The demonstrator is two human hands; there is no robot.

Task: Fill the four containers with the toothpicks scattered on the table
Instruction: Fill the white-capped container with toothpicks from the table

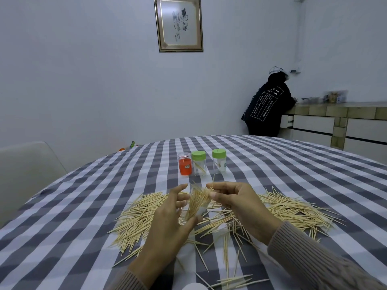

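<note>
Loose toothpicks (pixel 293 208) lie scattered across the checked tablecloth around both hands. My left hand (pixel 167 225) grips a small clear container (pixel 202 209), tilted, with a bundle of toothpicks (pixel 195 201) sticking out of its mouth. My right hand (pixel 240 206) pinches the top of that bundle between thumb and forefinger. Further back stand a clear container with a red label (pixel 185 166) and two clear containers with green lids (pixel 199 163) (pixel 219 161); each green-lidded one holds a few toothpicks.
The round table (pixel 314 174) has a grey-and-white checked cloth. A white round object (pixel 193 286) sits at the near edge. A pale chair (pixel 27 164) stands at the left. A person in a dark jacket (pixel 266 107) leans on a counter at the back right.
</note>
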